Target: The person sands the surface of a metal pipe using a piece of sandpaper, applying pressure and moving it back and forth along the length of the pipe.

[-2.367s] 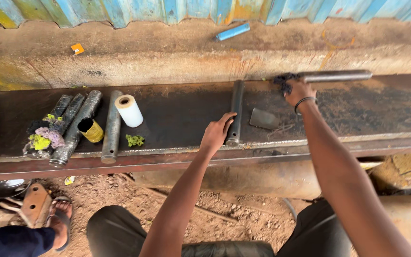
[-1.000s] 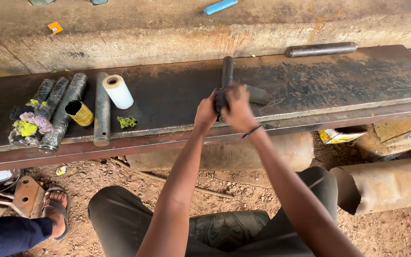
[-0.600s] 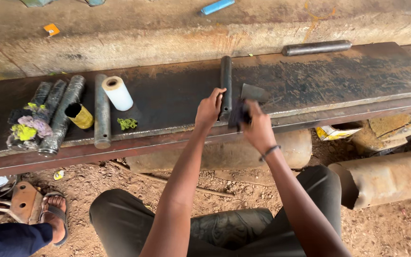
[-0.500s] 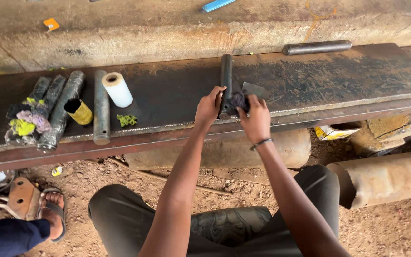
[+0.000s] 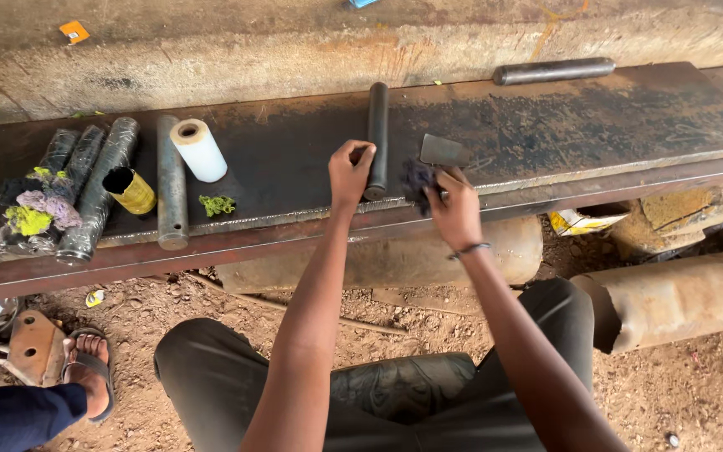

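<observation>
Under my left fingers [image 5: 360,156], curled round its near end, the dark steel rod [image 5: 376,134] lies on the rusty surface [image 5: 612,117], likely heavy, stiff, rolls easily, while my right hand [image 5: 453,209] pinches a soft rag wad [image 5: 418,177].

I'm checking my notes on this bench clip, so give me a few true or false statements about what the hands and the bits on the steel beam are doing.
1. The left hand grips the dark metal rod lying on the steel beam. True.
2. The right hand is empty. False: it holds a dark wad of cloth beside the rod.
3. The white roll lies right of the rod. False: it lies to the left, near the yellow tube.
4. A second rod lies at the beam's far edge, untouched. True.
5. A small flat metal piece lies just beyond the right hand. True.
</observation>
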